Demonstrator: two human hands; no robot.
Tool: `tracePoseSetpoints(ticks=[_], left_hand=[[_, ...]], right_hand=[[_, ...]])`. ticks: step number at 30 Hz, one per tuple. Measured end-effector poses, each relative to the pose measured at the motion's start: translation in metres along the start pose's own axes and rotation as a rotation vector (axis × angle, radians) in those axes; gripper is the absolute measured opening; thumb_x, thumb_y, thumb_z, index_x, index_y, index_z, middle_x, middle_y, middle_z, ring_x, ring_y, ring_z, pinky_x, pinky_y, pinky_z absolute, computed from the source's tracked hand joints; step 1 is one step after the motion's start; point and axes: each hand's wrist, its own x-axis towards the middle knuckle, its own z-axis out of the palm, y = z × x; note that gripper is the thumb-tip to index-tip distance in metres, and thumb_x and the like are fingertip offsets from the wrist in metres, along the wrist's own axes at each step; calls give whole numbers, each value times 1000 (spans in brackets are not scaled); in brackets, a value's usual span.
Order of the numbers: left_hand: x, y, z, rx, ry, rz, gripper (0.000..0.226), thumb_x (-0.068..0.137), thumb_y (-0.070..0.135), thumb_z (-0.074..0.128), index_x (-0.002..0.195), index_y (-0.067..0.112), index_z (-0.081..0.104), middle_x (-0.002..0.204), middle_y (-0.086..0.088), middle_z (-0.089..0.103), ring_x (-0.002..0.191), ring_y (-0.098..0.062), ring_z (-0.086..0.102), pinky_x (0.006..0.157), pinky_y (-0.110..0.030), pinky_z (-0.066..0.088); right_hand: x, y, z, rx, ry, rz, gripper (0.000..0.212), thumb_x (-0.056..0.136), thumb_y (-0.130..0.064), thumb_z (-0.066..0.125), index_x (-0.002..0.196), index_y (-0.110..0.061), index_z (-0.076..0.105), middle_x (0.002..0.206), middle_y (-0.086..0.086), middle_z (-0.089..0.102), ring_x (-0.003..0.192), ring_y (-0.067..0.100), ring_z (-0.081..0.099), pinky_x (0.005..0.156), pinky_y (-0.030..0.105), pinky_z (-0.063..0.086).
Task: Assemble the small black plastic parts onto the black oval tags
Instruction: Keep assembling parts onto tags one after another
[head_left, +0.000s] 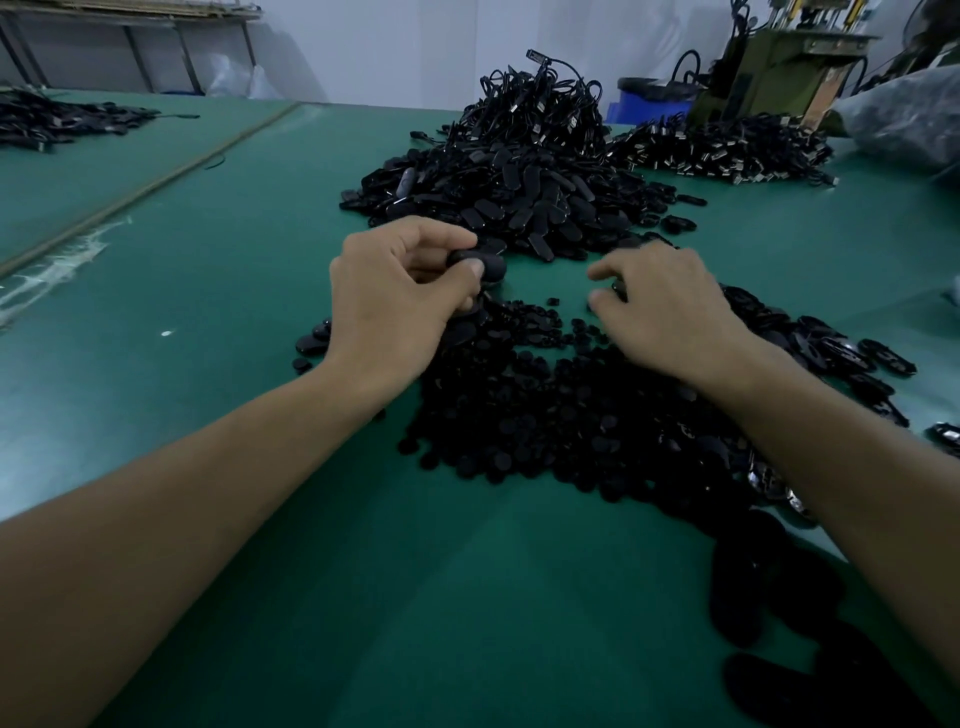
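Observation:
My left hand (397, 296) is closed around a black oval tag (480, 265), pinched between thumb and fingers just above the green table. My right hand (662, 306) hovers a little to the right, blurred; its thumb and forefinger pinch something small and dark that I cannot make out clearly. Under both wrists spreads a heap of small black plastic parts (545, 410). Beyond the hands lies a big pile of black oval tags (498, 202).
The green table (218, 249) stretches left. Cabled parts are heaped at the back (540, 111) and back right (722, 148). More oval shells lie at the right (831, 348). A dark pile sits far left (57, 119). A green machine (779, 67) stands behind.

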Motion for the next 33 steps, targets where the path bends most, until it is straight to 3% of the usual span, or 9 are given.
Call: tracePoseSetpoints(ticks=[3, 5, 7, 10, 13, 18, 25, 29, 33], left_hand=[[3, -1, -3, 90, 20, 24, 18, 88, 10, 77, 95, 26, 75, 78, 10, 74, 66, -6, 72, 66, -18, 58], [3, -1, -4, 179, 44, 55, 18, 87, 15, 78, 95, 31, 75, 78, 19, 71, 70, 4, 69, 67, -12, 55], [4, -1, -7, 258, 76, 46, 18, 86, 24, 80, 91, 40, 73, 77, 25, 68, 75, 10, 67, 73, -16, 57], [6, -3, -12, 320, 108, -7, 15, 84, 32, 80, 85, 44, 71, 77, 24, 68, 78, 6, 67, 81, -33, 61], [7, -5, -14, 359, 107, -44, 12, 84, 34, 80, 84, 43, 71, 79, 21, 69, 79, -2, 68, 83, -40, 60], [7, -10, -16, 449, 76, -97, 14, 85, 36, 79, 80, 44, 69, 82, 23, 67, 61, 1, 51, 75, -37, 58], [5, -8, -13, 516, 83, -29, 6, 89, 34, 73, 93, 38, 72, 93, 18, 69, 88, -11, 60, 85, -40, 55], [2, -4, -7, 463, 61, 74, 7, 90, 33, 70, 88, 39, 70, 94, 16, 69, 89, -16, 61, 84, -41, 55], [-5, 4, 2, 327, 5, 177, 11, 91, 20, 73, 89, 31, 72, 83, 16, 68, 71, 1, 61, 67, -12, 46]], right_hand=[[-3, 7, 2, -187, -102, 145, 30, 98, -27, 48, 119, -15, 66, 123, 17, 60, 122, 41, 47, 102, 48, 36], [-6, 6, 4, -185, -119, 155, 30, 99, -27, 48, 120, -16, 66, 125, 16, 60, 123, 41, 47, 103, 49, 35], [-7, 6, 4, -165, -96, 134, 33, 99, -24, 47, 127, -22, 65, 129, 13, 61, 124, 39, 49, 105, 50, 39], [-7, 8, 2, -125, -55, 113, 33, 99, -18, 49, 128, -23, 64, 128, 10, 63, 122, 36, 53, 103, 50, 44], [-5, 12, 4, -125, -41, 131, 32, 100, -21, 50, 129, -12, 59, 124, 16, 62, 119, 38, 53, 100, 50, 45], [-5, 15, 4, -146, -88, 165, 36, 101, -28, 47, 135, -22, 58, 129, 15, 61, 123, 41, 49, 102, 48, 43], [-4, 15, 3, 21, 13, 155, 21, 96, -28, 64, 116, -21, 67, 115, 7, 68, 112, 32, 59, 100, 51, 46], [-1, 18, 2, 221, 85, 162, 11, 90, -14, 73, 100, -19, 70, 105, 6, 66, 97, 21, 61, 82, 36, 51], [2, 21, 2, 405, 157, 191, 21, 91, -6, 69, 87, -27, 65, 87, -3, 63, 85, 11, 59, 64, 18, 44]])
